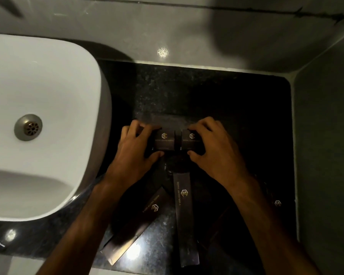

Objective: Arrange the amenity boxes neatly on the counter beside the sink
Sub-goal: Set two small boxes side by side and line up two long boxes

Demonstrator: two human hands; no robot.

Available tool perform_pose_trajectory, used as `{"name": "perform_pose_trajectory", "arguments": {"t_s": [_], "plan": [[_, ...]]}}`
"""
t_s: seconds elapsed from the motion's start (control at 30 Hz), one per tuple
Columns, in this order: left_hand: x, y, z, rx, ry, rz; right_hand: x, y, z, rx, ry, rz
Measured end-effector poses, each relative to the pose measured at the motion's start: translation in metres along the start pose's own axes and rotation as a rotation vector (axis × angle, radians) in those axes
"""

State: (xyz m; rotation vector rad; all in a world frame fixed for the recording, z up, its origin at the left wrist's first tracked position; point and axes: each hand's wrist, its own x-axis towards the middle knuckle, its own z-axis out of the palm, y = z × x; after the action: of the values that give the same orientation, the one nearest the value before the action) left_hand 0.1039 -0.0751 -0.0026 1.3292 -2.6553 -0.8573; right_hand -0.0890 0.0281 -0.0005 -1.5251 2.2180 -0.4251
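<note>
Dark, near-black cardboard with a small gold emblem and a line of pale lettering: two small amenity boxes, left small box (pixel 164 140) and right small box (pixel 190 139), side by side at mid-tabletop, a narrow gap between them. Left grip (pixel 136 144) pinching the left small box — fingers over its far edge, thumb against the near edge. Right grip (pixel 213 143) pinching the right small box the same way, mirrored. Nearer the body, two long flat boxes of the same dark stock and emblem: upright long box (pixel 185 213) lying roughly lengthwise toward the front edge, tilted long box (pixel 135 225) slanting leftward and partly under the left forearm. Another emblem (pixel 277 203) faintly visible at far right, its box lost in shadow. Black speckled tabletop (pixel 216 96) beneath — white sink (pixel 48 96) just to the left, grey wall behind.
</note>
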Motion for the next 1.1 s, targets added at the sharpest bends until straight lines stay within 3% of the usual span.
{"name": "perform_pose_trajectory", "arguments": {"t_s": [0.13, 0.3, 0.5, 0.73, 1.1], "plan": [[-0.007, 0.000, -0.002, -0.076, 0.022, -0.027, -0.014, -0.006, -0.010, 0.080, -0.014, 0.011], [-0.086, 0.000, -0.005, -0.244, 0.107, -0.135, -0.094, -0.031, -0.009, 0.185, 0.199, 0.083], [-0.186, -0.007, 0.010, -0.107, -0.131, -0.128, -0.168, -0.050, 0.044, 0.256, -0.089, 0.153], [-0.176, 0.004, 0.028, -0.241, -0.040, -0.222, -0.166, -0.053, 0.047, 0.298, -0.048, 0.288], [-0.164, -0.010, 0.028, -0.259, -0.146, -0.013, -0.168, -0.048, 0.046, 0.349, -0.056, 0.291]]}}
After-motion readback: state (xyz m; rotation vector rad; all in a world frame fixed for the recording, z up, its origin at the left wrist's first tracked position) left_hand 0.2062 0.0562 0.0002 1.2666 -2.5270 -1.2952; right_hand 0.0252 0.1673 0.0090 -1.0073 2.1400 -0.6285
